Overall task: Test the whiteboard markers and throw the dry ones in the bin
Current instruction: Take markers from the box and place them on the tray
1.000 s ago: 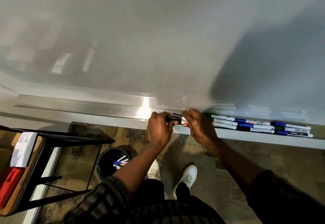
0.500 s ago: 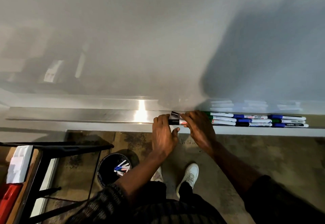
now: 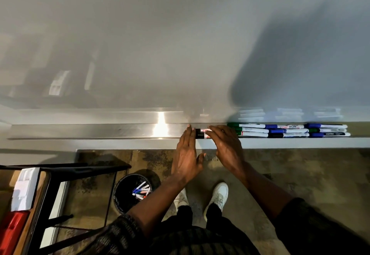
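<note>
Head view: marker (image 3: 201, 133) lies along tray (image 3: 100, 131), cap leftward; left hand (image 3: 187, 158), right hand (image 3: 227, 147) outstretched.

Glossy whiteboard (image 3: 180, 44), brushed-metal tray (image 3: 100, 131).

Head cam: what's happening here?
A person stands at a grey whiteboard with both hands at its long metal tray. A black-capped white marker lies on the tray between them. The left hand touches its cap end with straight fingers, and the right hand rests its fingers on the barrel. Neither seems to grip it. More green-, blue- and black-capped markers lie in rows to the right. The round black bin on the floor already holds several markers.
</note>
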